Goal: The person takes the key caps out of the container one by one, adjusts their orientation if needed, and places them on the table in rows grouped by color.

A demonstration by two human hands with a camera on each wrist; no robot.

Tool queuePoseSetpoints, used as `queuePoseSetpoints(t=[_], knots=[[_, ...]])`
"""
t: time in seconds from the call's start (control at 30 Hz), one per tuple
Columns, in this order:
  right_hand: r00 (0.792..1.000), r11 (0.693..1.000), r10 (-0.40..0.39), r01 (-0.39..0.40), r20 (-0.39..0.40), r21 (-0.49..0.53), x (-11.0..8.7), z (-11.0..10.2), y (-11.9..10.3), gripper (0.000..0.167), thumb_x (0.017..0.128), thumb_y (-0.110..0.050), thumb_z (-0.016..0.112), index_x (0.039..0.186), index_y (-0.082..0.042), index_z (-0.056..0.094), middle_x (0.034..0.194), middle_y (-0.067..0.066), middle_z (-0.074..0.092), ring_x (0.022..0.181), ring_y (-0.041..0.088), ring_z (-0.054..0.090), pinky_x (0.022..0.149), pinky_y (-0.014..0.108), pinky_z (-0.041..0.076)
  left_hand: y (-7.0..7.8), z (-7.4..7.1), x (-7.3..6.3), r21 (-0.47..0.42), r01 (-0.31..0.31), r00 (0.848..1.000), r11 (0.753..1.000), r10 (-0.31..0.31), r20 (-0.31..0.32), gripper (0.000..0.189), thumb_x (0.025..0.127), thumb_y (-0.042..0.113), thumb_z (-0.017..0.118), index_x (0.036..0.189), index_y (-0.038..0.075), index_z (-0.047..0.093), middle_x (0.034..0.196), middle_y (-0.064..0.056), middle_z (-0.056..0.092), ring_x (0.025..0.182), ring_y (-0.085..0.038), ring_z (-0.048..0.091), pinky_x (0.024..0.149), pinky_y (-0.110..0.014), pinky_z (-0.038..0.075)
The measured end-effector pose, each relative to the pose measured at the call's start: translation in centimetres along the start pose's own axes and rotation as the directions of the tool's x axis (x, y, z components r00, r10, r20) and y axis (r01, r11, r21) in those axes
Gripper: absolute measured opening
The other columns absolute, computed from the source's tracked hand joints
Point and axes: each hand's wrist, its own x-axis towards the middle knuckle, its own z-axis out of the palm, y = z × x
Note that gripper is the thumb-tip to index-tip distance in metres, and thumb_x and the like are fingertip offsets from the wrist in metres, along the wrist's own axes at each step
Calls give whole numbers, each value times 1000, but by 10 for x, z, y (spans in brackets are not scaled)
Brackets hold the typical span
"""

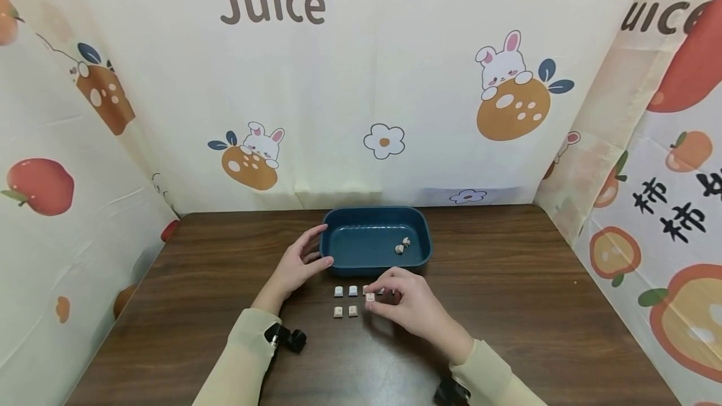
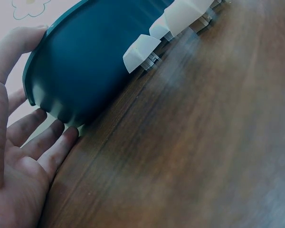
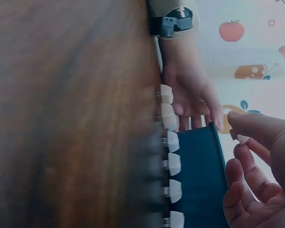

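My right hand (image 1: 414,306) pinches a small pale keycap (image 1: 370,297) between thumb and index finger, above the table; in the right wrist view the same keycap (image 3: 242,139) shows at the fingertips. My left hand (image 1: 299,263) rests against the left end of a dark teal tray (image 1: 375,270), thumb and fingers spread along its rim and outer wall. Inside the tray, toward its right, lie a few keycaps (image 1: 399,249). In front of it stands a row of keycaps (image 1: 338,291), partly hidden by my right hand. Two more keycaps (image 1: 353,311) sit in a nearer row.
The dark wooden table (image 1: 507,255) extends on both sides of the tray. Behind it hangs a printed curtain (image 1: 338,80), with more printed cloth at left and right. A black wrist camera (image 1: 293,340) is strapped to the left sleeve.
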Motion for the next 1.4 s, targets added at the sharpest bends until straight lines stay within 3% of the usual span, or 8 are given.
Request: queuePoseSetpoints(t=[0.17, 0.4, 0.6, 0.97, 1.4], knots=[[1000, 1000, 23, -23, 20, -7, -5, 5, 5, 20, 91, -19, 93, 109, -16, 86, 98, -7, 72, 77, 21, 66, 65, 26, 56, -1, 0, 0, 3, -3, 1000, 1000, 3, 2, 76, 100, 13, 81, 167, 11, 43, 173, -14, 40, 157, -41, 43, 120, -63, 44], [994, 998, 66, -65, 83, -7, -5, 12, 8, 18, 90, -17, 92, 107, -17, 85, 97, -7, 72, 76, 9, 66, 66, 23, 57, -2, 0, 1, 6, -5, 1000, 1000, 5, -7, 75, 100, 12, 81, 166, 13, 44, 172, -13, 42, 156, -40, 44, 119, -64, 45], [993, 994, 88, -83, 76, -65, -7, 18, 7, 18, 91, -18, 92, 107, -18, 86, 97, -9, 71, 76, 4, 62, 65, 23, 55, -3, -1, 0, 9, -2, 1000, 1000, 2, -11, 76, 100, 15, 82, 166, 13, 44, 172, -13, 41, 156, -40, 44, 119, -63, 45], [1000, 987, 17, -14, 22, -157, -10, 25, 9, 17, 91, -14, 92, 106, -15, 84, 99, -6, 72, 76, 4, 62, 67, 21, 56, -6, -1, 2, 10, -14, 1000, 1000, 14, -1, 76, 101, 16, 82, 166, 13, 44, 173, -14, 41, 156, -40, 44, 119, -63, 45], [998, 984, -56, 55, 3, -168, -13, 30, 14, 19, 89, -9, 92, 105, -11, 84, 97, 0, 72, 72, 4, 63, 64, 18, 54, -4, -1, 1, 5, -14, 1000, 1000, 14, 3, 76, 101, 15, 81, 166, 10, 43, 172, -16, 41, 156, -41, 43, 119, -64, 44]])
